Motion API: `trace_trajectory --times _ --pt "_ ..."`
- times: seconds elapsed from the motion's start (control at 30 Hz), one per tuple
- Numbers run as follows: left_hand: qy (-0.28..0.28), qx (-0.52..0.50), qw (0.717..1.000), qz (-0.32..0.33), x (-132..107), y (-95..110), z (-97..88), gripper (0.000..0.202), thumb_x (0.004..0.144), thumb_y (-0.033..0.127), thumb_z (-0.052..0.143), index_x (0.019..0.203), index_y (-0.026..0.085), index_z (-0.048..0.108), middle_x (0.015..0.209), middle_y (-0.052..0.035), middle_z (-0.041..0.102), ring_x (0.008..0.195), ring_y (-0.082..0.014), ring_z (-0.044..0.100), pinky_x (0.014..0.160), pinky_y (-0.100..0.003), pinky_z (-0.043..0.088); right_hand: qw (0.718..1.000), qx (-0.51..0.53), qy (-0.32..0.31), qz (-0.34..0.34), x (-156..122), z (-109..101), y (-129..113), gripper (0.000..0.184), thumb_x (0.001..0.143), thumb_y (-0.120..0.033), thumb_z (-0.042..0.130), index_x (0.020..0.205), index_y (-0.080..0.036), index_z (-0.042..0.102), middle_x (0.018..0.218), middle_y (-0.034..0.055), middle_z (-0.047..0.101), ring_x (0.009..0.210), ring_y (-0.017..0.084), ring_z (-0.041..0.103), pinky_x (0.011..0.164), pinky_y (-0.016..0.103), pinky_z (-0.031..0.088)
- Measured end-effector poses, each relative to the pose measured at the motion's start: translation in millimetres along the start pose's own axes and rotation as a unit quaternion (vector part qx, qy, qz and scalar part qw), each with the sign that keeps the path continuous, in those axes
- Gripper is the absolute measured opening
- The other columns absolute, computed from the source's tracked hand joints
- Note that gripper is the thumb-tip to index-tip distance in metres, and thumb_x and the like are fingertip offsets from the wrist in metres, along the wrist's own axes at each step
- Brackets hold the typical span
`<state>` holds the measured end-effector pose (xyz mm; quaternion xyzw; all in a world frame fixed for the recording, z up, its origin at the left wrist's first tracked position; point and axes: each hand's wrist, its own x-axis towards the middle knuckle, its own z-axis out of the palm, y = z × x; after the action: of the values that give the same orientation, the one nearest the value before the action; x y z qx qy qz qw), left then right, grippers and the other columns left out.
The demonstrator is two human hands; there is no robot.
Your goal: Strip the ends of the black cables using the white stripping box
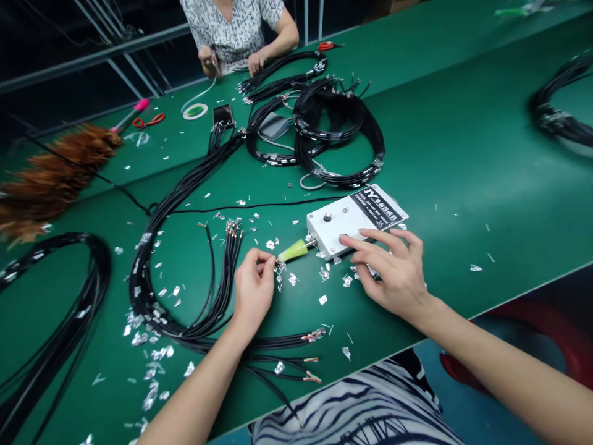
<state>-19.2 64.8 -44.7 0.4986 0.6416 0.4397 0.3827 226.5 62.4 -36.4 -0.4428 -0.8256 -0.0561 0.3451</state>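
My left hand is closed in a pinch at the tip of a yellow-green cone, which sits on a metal shaft of a small white machine box. A cable end seems to be between the thumb and finger; most of it is hidden. My right hand has its fingers spread, the index fingertip touching the box's top near its front edge. Left of my left hand lies a bundle of black cables in a loop, with stripped copper ends. More stripped cable ends lie below my left wrist.
Several coiled cable bundles lie farther back, near a phone and a tape roll. Foil scraps litter the green table. Red scissors and a brown duster lie left. A co-worker sits opposite.
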Motion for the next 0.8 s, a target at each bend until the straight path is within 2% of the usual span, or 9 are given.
trace_trajectory --times 0.17,0.3,0.4,0.43,0.5,0.57,0.63,0.7,0.8 --pt "0.016 0.016 1.000 0.002 -3 -4 -12.0 0.016 0.078 0.034 0.062 0.073 0.020 0.055 0.053 0.0061 0.046 0.044 -0.0096 0.041 0.043 -0.020 0.027 1.000 0.007 0.014 -0.002 3 2 4 0.021 0.088 -0.004 0.055 0.084 -0.025 0.058 0.110 -0.0002 0.074 0.106 0.026 0.064 0.100 0.049 0.033" --pt "0.031 0.022 0.999 0.015 -7 -8 -24.3 0.014 0.082 0.032 0.059 0.083 0.020 0.052 0.068 0.0031 0.053 0.050 -0.0096 0.047 0.048 -0.020 0.036 0.998 0.061 0.030 0.013 2 -4 -12 0.018 0.090 -0.006 0.055 0.090 -0.024 0.059 0.112 0.0055 0.073 0.111 0.028 0.060 0.097 0.050 0.038" --pt "0.025 0.113 0.989 0.096 -13 -13 -38.1 0.020 0.085 0.022 0.055 0.105 0.020 0.052 0.092 -0.0041 0.059 0.066 -0.0133 0.056 0.063 -0.027 0.048 0.984 0.177 -0.035 0.006 -7 -6 -38 0.015 0.091 -0.012 0.056 0.100 -0.023 0.060 0.115 0.0090 0.069 0.111 0.027 0.060 0.093 0.047 0.044" --pt "0.019 0.177 0.974 0.140 -15 -15 -44.3 0.024 0.086 0.019 0.052 0.109 0.020 0.052 0.102 -0.0076 0.058 0.074 -0.0157 0.058 0.070 -0.030 0.050 0.970 0.228 -0.083 -0.001 -12 -6 -47 0.015 0.091 -0.016 0.056 0.104 -0.022 0.060 0.112 0.0089 0.069 0.109 0.026 0.060 0.092 0.046 0.046" --pt "0.006 0.325 0.921 0.215 -17 -20 -58.9 0.025 0.087 0.013 0.046 0.108 0.019 0.056 0.114 -0.0126 0.055 0.086 -0.0207 0.058 0.078 -0.037 0.049 0.938 0.301 -0.172 -0.003 -20 -4 -63 0.018 0.092 -0.021 0.058 0.110 -0.021 0.060 0.107 0.0082 0.068 0.105 0.026 0.060 0.089 0.044 0.048" --pt "0.017 0.460 0.856 0.236 -18 -23 -73.8 0.025 0.088 0.011 0.042 0.100 0.020 0.061 0.116 -0.0127 0.054 0.093 -0.0253 0.057 0.080 -0.040 0.046 0.921 0.321 -0.221 0.009 -26 -2 -73 0.014 0.093 -0.020 0.056 0.105 -0.022 0.061 0.102 0.0069 0.067 0.100 0.025 0.059 0.086 0.043 0.048" --pt "0.053 0.550 0.803 0.222 -17 -24 -85.2 0.021 0.090 0.013 0.044 0.092 0.019 0.064 0.110 -0.0125 0.055 0.099 -0.0307 0.054 0.082 -0.044 0.043 0.919 0.315 -0.235 0.017 -29 0 -78 0.014 0.094 -0.015 0.052 0.096 -0.024 0.062 0.096 0.0055 0.065 0.095 0.023 0.059 0.086 0.042 0.046" --pt "0.082 0.589 0.777 0.206 -18 -23 -90.4 0.016 0.090 0.017 0.050 0.086 0.018 0.065 0.098 -0.0131 0.056 0.097 -0.0334 0.053 0.081 -0.047 0.040 0.918 0.316 -0.239 0.015 -30 2 -78 0.016 0.095 -0.013 0.050 0.094 -0.024 0.062 0.094 0.0047 0.064 0.094 0.022 0.058 0.086 0.042 0.045" --pt "0.016 0.603 0.762 0.235 -27 -16 -86.6 0.018 0.092 0.016 0.051 0.082 0.017 0.066 0.082 -0.0108 0.055 0.083 -0.0290 0.051 0.073 -0.042 0.039 0.912 0.332 -0.239 0.010 -30 3 -75 0.011 0.095 -0.014 0.053 0.099 -0.020 0.062 0.096 0.0046 0.064 0.096 0.022 0.057 0.087 0.043 0.042"
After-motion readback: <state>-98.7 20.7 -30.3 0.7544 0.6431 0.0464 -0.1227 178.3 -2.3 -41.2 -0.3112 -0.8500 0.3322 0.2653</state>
